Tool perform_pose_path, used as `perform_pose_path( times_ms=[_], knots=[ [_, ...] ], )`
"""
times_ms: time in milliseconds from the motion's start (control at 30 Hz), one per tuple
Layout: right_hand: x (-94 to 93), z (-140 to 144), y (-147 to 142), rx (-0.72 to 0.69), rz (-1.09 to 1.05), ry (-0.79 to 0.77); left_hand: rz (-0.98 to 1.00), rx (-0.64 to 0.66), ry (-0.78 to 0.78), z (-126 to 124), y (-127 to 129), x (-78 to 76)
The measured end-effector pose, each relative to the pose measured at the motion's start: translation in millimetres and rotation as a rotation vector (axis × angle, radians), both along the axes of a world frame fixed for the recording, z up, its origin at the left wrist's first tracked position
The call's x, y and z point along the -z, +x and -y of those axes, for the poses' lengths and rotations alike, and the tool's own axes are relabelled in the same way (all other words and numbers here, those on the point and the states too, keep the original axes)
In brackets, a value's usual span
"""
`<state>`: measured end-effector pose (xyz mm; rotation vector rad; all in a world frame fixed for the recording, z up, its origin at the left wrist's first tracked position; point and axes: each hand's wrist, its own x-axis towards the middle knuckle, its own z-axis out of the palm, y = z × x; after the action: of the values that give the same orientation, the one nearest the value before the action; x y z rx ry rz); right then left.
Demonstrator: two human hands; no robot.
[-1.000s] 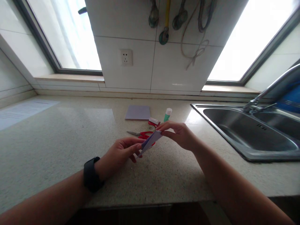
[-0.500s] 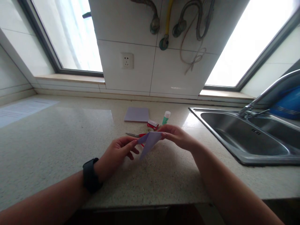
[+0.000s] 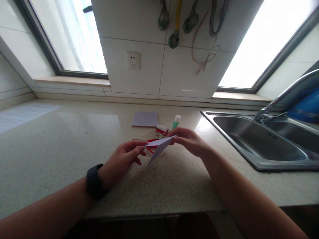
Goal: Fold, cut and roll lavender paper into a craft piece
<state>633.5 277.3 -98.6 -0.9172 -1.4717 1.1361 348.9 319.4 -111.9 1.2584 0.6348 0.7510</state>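
A folded sheet of pale purple paper (image 3: 160,147) is held above the counter between both hands. My left hand (image 3: 129,152), with a dark watch on its wrist, pinches the paper's left corner between thumb and fingers. At the right end, my right hand (image 3: 188,141) grips the fold with its thumb and fingertips. Partly hidden behind the paper lie red-handled scissors (image 3: 151,149). Just beyond them are a small ring, perhaps a tape roll (image 3: 159,135), and a red and white box (image 3: 162,129). A green glue stick with a white cap (image 3: 176,121) stands upright behind my right hand.
A stack of pale purple paper (image 3: 145,119) lies toward the back of the speckled counter (image 3: 62,159). On the right is a steel sink (image 3: 259,142) with a faucet (image 3: 281,99). A printed sheet (image 3: 25,114) lies far left. Pipes and a socket (image 3: 134,60) are on the wall.
The paper has tilted, and its left flap now lies flatter and more spread from the fold. Both hands keep their hold. The whole view has shifted slightly.
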Motion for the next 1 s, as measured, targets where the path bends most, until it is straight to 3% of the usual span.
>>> perform_pose_path(
  times_ms=[633, 1000],
  knots=[
    [-0.6, 0.1, 0.8, 0.059, -0.048, -0.068, 0.030, -0.038, -0.050, -0.5, -0.7, -1.6],
    [-0.8, -0.2, 1.5, 0.067, -0.046, -0.050, 0.014, 0.005, -0.022, -0.5, 0.2, 0.4]
  ],
)
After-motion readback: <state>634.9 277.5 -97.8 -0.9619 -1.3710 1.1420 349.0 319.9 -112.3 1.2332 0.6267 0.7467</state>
